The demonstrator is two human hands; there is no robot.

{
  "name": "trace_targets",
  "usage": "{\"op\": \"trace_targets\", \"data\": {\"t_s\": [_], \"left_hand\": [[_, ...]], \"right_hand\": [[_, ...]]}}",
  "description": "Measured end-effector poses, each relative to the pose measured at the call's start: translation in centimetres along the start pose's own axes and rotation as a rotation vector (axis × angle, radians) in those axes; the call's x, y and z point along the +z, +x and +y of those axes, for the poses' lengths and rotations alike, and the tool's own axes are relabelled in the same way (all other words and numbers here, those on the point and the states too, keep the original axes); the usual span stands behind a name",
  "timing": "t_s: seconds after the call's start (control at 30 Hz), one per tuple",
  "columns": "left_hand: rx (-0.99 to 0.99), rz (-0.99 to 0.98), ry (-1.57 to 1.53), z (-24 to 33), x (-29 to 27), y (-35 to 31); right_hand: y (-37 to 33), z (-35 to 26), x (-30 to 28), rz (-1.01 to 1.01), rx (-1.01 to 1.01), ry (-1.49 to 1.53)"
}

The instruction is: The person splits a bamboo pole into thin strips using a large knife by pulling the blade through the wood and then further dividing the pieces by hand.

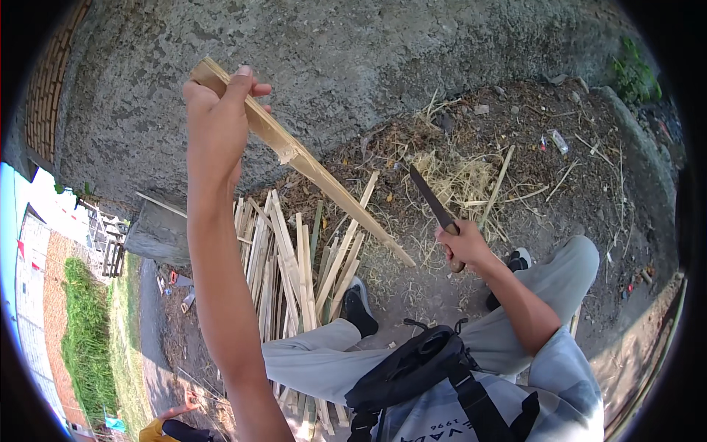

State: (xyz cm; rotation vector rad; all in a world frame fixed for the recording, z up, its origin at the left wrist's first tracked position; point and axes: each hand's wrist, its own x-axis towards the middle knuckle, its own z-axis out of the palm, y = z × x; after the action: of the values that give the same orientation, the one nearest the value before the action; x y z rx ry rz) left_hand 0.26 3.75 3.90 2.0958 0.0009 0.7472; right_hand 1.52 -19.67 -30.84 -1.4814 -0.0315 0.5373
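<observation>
My left hand, arm stretched far out in front, is closed round the upper end of a long split bamboo strip. The strip slants down to the right, and a rough, splintered notch shows partway along it. In my right hand is a long knife, gripped by its wooden handle. Its dark blade points up and to the left, apart from the strip. Beside my left forearm, a pile of split bamboo strips lies on the ground near my foot.
A rough grey wall rises just ahead. Pale shavings cover the dirt at its foot. My shoes stand close to the bamboo pile, and a black bag hangs at my front. Another person's arm shows at the lower left.
</observation>
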Motion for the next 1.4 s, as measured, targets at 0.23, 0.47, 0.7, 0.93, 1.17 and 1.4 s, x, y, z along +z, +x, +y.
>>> {"op": "trace_targets", "data": {"t_s": [0.23,0.47,0.7,0.93,1.17,1.4], "left_hand": [[0.08,0.252,-0.114,-1.1,0.9,-0.1],[0.23,0.471,-0.448,-2.0,-4.8,-1.6],[0.36,0.603,-0.669,-5.2,-17.8,-7.1],[0.273,1.099,-0.688,-8.9,-17.3,-14.9],[0.129,1.19,-0.902,-13.8,-15.8,-22.1],[0.14,1.204,-1.174,-19.1,-14.8,-27.0]], "right_hand": [[-0.1,-0.7,-0.9,0.021,0.034,-0.016],[-0.2,-0.4,-0.8,0.063,0.008,0.07],[-0.2,0.6,-0.2,0.096,0.032,0.182],[1.1,2.7,0.5,0.274,-0.083,0.405],[1.9,1.3,-0.2,0.381,-0.074,0.559],[2.4,0.6,-1.9,0.229,-0.062,0.86]]}}
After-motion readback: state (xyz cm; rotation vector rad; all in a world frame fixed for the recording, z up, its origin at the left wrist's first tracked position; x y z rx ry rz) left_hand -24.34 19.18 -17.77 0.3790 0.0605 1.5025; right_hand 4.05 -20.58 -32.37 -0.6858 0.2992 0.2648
